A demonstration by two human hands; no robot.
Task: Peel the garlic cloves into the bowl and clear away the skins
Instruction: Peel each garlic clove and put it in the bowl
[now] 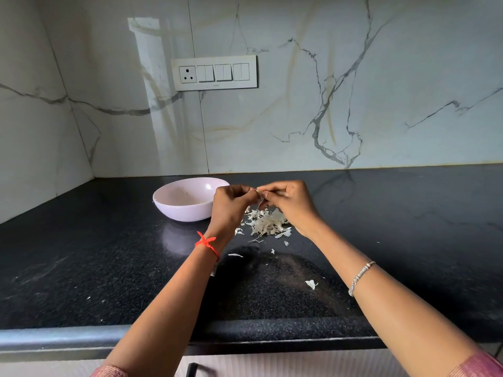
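Head view.
1. Left hand (231, 204) & right hand (290, 206): fingertips curled, both pinching small pale garlic clove (258, 191). Clove mostly hidden, so we can't tell its axis.
2. Shallow pale-pink plastic bowl (174, 212): 9 o'clock from fingers; we judge left hand nearer.
3. Papery white skins pile (268, 223): 6 o'clock, on black speckled countertop (109, 254).

bowl (185, 213): 1 | hands (231, 206) (290, 206): 2 | skin pile (268, 223): 1 | switch panel (214, 72): 1
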